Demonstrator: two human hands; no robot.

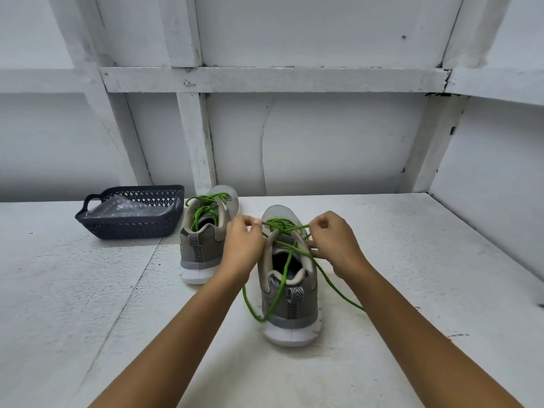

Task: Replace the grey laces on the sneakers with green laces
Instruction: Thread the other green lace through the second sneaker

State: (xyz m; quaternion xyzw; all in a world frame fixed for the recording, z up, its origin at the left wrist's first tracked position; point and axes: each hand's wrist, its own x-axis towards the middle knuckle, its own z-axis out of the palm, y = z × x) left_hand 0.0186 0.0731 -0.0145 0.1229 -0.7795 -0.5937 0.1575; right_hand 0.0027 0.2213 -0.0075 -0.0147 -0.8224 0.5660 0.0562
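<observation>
- Near the table's middle, in the head view, your left hand (pixel 243 242) and right hand (pixel 332 242) flank the near sneaker (pixel 290 290). Both have their fingers curled, each pinching the green lace (pixel 290 228).
- That sneaker's long axis points away from you, heel nearest, and lace slack trails past the heel.

two grey sneakers (pixel 290 293) upright, heels nearest, threaded with green laces (pixel 279 287).

Single head view: looks forward-down over hands (pixel 290 245), close, toward white wall (pixel 323 142).
</observation>
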